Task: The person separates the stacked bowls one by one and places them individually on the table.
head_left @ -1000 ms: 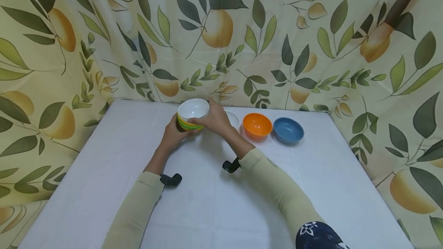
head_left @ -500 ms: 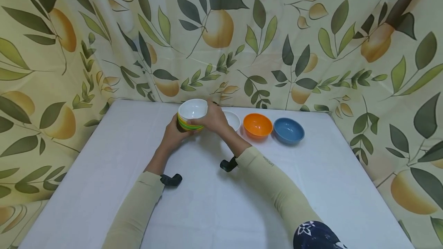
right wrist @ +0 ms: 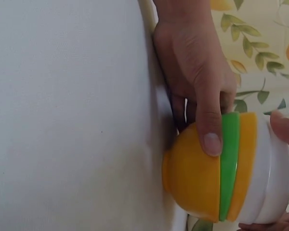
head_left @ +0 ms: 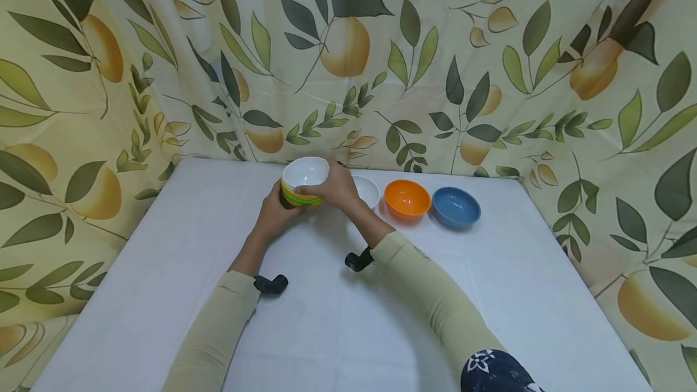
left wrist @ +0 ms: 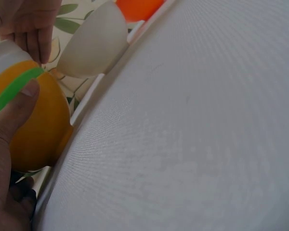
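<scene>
A stack of nested bowls stands at the back left of the table. Its top is a white bowl point(head_left: 302, 170); beneath, in the right wrist view, come another white rim, a yellow rim, a green bowl point(right wrist: 229, 168) and a yellow bowl point(right wrist: 190, 175) at the bottom. My left hand point(head_left: 272, 213) grips the stack low on its left side, thumb across the green rim and bottom yellow bowl. From the right, my right hand point(head_left: 339, 187) holds the top white bowl, its thumb on the near side and fingers at the far side, partly hidden.
Right of the stack, a white bowl point(head_left: 367, 192) sits partly behind my right hand. Beyond it are an orange bowl point(head_left: 407, 199) and a blue bowl point(head_left: 456, 207), in a row. White cloth covers the table point(head_left: 327, 319); a fruit-patterned curtain point(head_left: 403, 107) hangs behind it.
The right forearm has shifted slightly to the left, and the right hand has turned a little on the top white bowl. The stack and left hand stay in place.
</scene>
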### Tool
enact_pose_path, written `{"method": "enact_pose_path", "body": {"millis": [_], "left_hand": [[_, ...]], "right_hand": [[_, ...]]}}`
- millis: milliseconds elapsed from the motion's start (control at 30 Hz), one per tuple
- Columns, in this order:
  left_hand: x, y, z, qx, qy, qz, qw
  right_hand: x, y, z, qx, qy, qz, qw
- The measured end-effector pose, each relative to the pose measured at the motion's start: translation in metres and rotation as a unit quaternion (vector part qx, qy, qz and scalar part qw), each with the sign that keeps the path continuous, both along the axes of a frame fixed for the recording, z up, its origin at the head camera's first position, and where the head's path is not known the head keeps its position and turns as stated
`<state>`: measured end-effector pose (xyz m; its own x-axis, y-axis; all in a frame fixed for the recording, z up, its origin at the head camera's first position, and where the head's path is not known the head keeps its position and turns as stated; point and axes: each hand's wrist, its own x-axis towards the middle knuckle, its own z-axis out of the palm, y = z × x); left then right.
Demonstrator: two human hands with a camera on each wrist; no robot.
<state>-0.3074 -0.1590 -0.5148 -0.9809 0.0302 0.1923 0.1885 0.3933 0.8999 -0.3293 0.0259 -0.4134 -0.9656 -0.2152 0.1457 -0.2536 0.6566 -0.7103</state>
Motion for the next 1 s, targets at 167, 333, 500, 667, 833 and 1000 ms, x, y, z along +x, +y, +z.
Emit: {"method": "enact_pose_path", "body": {"millis": [167,333,500,667,833,1000], "left_hand": [[0.0,0.001,-0.002,-0.003,-0.001,0.0,1.0],[0.001,0.001,-0.001,0.001,-0.003,0.0,1.0],[0.001,0.0,0.001,0.001,-0.002,-0.001,1.0],[0.001,0.001,0.004,0.001,-0.003,0.0,1.0],[0.001,0.001,0.003,0.005,-0.006,-0.001,1.0],[0.001,0.001,0.001,0.003,-0.005,-0.002,1.0]], "right_hand": [[0.0,0.0,-0.004,-0.008,0.011,-0.003,0.9999],[0.0,0.0,-0.004,-0.009,0.009,-0.01,0.9999],[0.0,-0.001,0.002,-0.014,0.027,-0.008,0.9995],[-0.002,-0.001,0.006,-0.018,0.034,-0.004,0.9993],[-0.001,0.0,0.008,-0.026,0.03,-0.003,0.9992],[0.0,0.001,0.009,-0.031,0.026,-0.001,0.9992]]}}
